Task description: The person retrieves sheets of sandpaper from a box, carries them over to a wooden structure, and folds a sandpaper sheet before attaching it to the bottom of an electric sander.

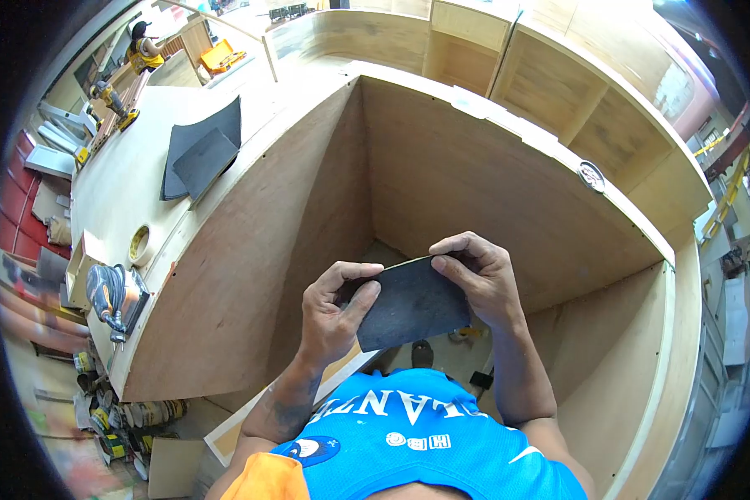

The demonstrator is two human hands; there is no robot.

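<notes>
A dark sheet [412,307], which looks like sandpaper, hangs between my two hands in front of my chest. My left hand [335,310] pinches its upper left corner between thumb and fingers. At the sheet's upper right edge, the thumb and fingers of my right hand [482,279] are closed on it. Behind it stands an open wooden cabinet [283,225] with curved panels. More dark sheets [204,158] lie overlapping on the pale worktop [162,117] at the upper left.
On the left, a tape roll [141,245] and a corded sander [118,296] sit by the worktop's edge. A drill [115,104] lies farther back, near an orange case [222,57]. Another tape roll [592,176] rests on the cabinet's rim. A person [144,50] is in the background.
</notes>
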